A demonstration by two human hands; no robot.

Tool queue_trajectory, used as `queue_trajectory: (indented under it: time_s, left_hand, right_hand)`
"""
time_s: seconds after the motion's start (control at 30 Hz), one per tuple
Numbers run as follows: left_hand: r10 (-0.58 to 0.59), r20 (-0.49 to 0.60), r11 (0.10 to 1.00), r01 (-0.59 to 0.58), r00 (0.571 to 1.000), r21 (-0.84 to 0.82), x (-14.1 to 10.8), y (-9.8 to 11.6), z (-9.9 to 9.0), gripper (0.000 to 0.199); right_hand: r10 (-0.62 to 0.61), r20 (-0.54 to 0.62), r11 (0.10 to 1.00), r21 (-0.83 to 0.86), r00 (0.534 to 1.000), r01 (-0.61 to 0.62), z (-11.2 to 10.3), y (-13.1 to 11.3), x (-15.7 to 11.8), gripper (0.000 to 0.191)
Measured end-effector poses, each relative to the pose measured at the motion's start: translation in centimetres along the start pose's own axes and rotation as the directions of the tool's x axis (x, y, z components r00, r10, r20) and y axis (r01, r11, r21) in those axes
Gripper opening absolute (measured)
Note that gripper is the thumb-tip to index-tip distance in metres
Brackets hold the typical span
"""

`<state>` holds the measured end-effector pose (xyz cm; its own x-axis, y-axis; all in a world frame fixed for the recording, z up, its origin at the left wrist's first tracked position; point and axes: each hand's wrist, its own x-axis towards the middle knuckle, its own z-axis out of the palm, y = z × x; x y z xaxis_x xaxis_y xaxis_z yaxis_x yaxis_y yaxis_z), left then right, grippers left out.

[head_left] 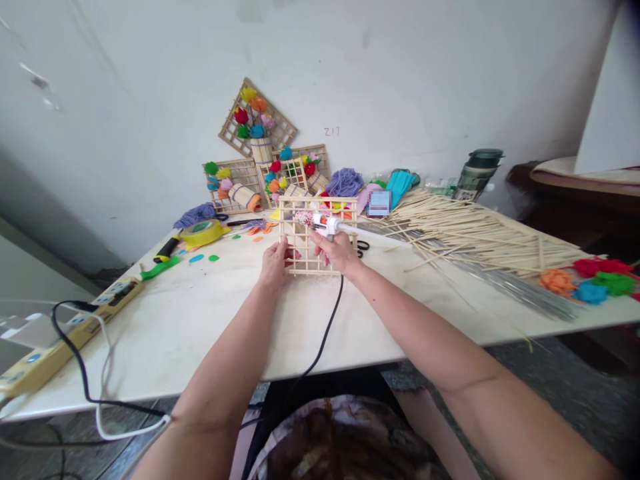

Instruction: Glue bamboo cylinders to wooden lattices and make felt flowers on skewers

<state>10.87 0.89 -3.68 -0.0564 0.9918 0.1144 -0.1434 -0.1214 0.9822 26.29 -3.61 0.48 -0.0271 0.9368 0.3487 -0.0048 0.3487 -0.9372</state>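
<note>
My left hand [275,260] grips the lower left edge of a square lattice of thin wooden sticks [300,268], which stands upright above the table. In my right hand [340,252] is a white hot glue gun [327,225] with a speckled front end. A white glue stick [373,235] sticks out of its rear to the right. The gun lies across the lattice, its nozzle end toward the upper left; whether the tip touches a stick I cannot tell. A black cord [327,327] runs down from the gun toward my lap.
Finished lattices with colourful flowers [259,110] lean on the wall. Loose wooden sticks [465,230] spread across the right, near felt pieces [557,281] and a dark green bottle [477,175]. On the left are yellow tape [204,233], a utility knife [167,249] and a power strip [65,353].
</note>
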Motion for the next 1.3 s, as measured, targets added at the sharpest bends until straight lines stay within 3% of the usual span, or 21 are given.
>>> queue_trajectory:
  time_s: [0.33,0.53,0.73,0.9,1.3]
  left_hand:
    - [-0.027,0.021,0.999,0.027,0.999,-0.022,-0.2,0.0,0.1,0.046]
    - [-0.082,-0.098,0.991,0.071,0.992,-0.111,0.3,-0.3,0.0,0.043]
    - [-0.123,-0.149,0.977,0.093,0.981,-0.194,0.6,-0.7,-0.3,0.038]
    - [-0.096,-0.137,0.975,0.066,0.986,-0.211,0.8,-1.3,-0.4,0.040]
    - [-0.111,-0.210,0.977,0.068,0.971,-0.204,0.3,-0.6,0.0,0.042]
  right_hand:
    - [0.047,0.004,0.999,-0.002,0.999,-0.047,0.1,0.6,1.1,0.041]
    - [0.055,0.085,0.998,-0.027,0.995,-0.053,0.7,-0.3,3.2,0.042]
    - [0.057,0.172,0.996,-0.076,0.983,-0.045,2.9,-2.0,5.0,0.042]
    - [0.081,0.193,0.994,-0.081,0.978,-0.066,4.3,-1.7,5.1,0.041]
    - [0.148,0.153,0.982,-0.136,0.977,-0.128,3.6,-1.8,4.5,0.041]
